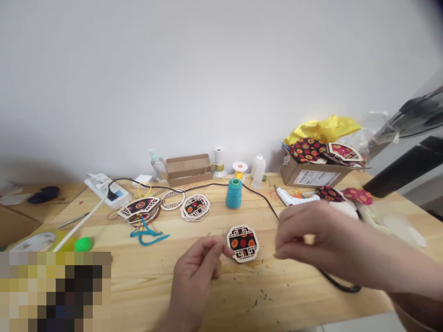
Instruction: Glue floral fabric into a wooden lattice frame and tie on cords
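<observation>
My left hand (pixel 200 272) is closed in a pinch low in the middle of the head view. A thin, upright sliver that looks like a needle (pixel 223 234) rises from its fingertips. Right beside those fingers is a pale wooden lattice ornament (pixel 243 244) backed with black, red and orange flowered fabric; whether a finger touches its edge I cannot tell. My right hand (pixel 308 233) is raised to the right of the ornament, thumb and fingers pinched together, slightly blurred. Anything between those fingers is too fine to see. A teal thread spool (pixel 234 193) stands behind the ornament.
Stacked lattice ornaments (pixel 195 207), fan-shaped pieces (pixel 141 210) and teal cord (pixel 148 233) lie to the left. A power strip (pixel 109 191) sits behind them. On the right are a glue gun (pixel 296 197) and a full cardboard box (pixel 313 176). A black cable (pixel 211 185) crosses the table.
</observation>
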`<state>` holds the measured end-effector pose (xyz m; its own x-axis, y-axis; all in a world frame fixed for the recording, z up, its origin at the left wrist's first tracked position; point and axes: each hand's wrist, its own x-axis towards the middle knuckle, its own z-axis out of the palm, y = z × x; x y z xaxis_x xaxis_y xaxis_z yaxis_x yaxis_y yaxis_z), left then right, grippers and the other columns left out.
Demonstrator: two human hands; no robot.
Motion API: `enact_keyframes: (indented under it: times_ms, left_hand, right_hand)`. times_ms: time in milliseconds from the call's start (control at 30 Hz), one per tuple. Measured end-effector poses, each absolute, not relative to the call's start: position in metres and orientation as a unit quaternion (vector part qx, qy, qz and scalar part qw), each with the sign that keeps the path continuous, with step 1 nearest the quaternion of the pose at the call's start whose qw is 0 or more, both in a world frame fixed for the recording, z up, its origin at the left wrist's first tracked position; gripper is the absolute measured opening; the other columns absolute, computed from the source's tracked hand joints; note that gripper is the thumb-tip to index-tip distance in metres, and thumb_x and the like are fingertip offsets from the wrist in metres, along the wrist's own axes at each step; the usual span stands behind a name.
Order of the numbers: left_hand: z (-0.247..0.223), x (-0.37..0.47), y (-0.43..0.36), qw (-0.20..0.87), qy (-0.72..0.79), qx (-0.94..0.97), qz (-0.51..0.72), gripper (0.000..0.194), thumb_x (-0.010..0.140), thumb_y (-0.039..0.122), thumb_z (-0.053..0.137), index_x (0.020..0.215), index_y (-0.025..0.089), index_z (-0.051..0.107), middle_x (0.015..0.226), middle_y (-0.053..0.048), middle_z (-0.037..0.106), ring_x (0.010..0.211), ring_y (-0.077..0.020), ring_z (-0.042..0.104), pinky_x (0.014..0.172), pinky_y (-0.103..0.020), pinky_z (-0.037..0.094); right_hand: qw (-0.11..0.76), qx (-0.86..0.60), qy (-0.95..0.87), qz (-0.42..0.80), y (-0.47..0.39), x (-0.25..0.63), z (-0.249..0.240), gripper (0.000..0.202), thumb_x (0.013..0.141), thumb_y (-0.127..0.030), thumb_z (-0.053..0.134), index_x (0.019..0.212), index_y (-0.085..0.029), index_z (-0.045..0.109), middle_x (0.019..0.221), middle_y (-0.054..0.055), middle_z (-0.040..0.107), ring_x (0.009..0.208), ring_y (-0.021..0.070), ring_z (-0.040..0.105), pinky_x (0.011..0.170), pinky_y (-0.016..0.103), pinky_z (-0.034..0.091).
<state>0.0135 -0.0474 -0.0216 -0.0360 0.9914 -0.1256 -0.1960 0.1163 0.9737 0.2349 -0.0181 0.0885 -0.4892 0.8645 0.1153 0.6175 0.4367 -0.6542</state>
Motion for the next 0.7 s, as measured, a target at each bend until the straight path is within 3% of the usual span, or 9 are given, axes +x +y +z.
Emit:
enact_keyframes:
  times_ms: [100,167,300,500,700]
  left_hand:
    - [-0.012,0.02,-0.042,0.569,0.478,0.4,0.537,0.02,0.081,0.036,0.065,0.087,0.017,0.069,0.053,0.005,0.048,0.048,-0.0063,0.03,0.045,-0.02,0.025]
    - [-0.007,0.028,-0.038,0.591,0.473,0.396,0.52,0.02,0.08,0.035,0.066,0.087,0.016,0.069,0.052,0.006,0.045,0.047,-0.0056,0.028,0.044,-0.019,0.023]
    - [-0.007,0.043,-0.036,0.62,0.479,0.387,0.487,0.019,0.076,0.034,0.069,0.078,0.015,0.068,0.049,0.007,0.045,0.042,-0.004,0.028,0.04,-0.018,0.021]
    - [-0.01,0.048,-0.039,0.609,0.498,0.42,0.452,0.02,0.078,0.034,0.066,0.075,0.014,0.065,0.064,0.0,0.064,0.041,-0.0027,0.031,0.039,-0.017,0.024]
    - [-0.013,0.049,-0.04,0.618,0.492,0.429,0.438,0.02,0.079,0.033,0.065,0.073,0.014,0.064,0.06,0.002,0.06,0.043,-0.0031,0.033,0.041,-0.017,0.024]
  right_hand:
    - [0.083,-0.393,-0.878,0.259,-0.017,0.215,0.077,0.025,0.078,-0.014,0.06,0.053,-0.018,0.061,0.055,-0.001,0.058,0.052,0.0095,0.048,0.053,0.024,0.033]
    - [0.053,-0.386,-0.894,0.221,-0.012,0.205,0.071,0.026,0.078,-0.009,0.057,0.053,-0.017,0.059,0.054,-0.001,0.057,0.053,0.0094,0.048,0.053,0.024,0.03]
    - [0.078,-0.392,-0.901,0.17,-0.001,0.203,0.067,0.026,0.082,-0.015,0.055,0.058,-0.016,0.063,0.058,0.002,0.061,0.055,0.0106,0.049,0.054,0.025,0.029]
    - [0.093,-0.413,-0.887,0.186,0.005,0.213,0.064,0.021,0.079,-0.015,0.059,0.06,-0.016,0.068,0.062,0.003,0.065,0.059,0.0119,0.053,0.054,0.025,0.029]
    - [0.13,-0.412,-0.879,0.202,0.007,0.221,0.052,0.017,0.08,-0.014,0.057,0.067,-0.017,0.069,0.069,0.001,0.065,0.062,0.0109,0.053,0.056,0.024,0.031]
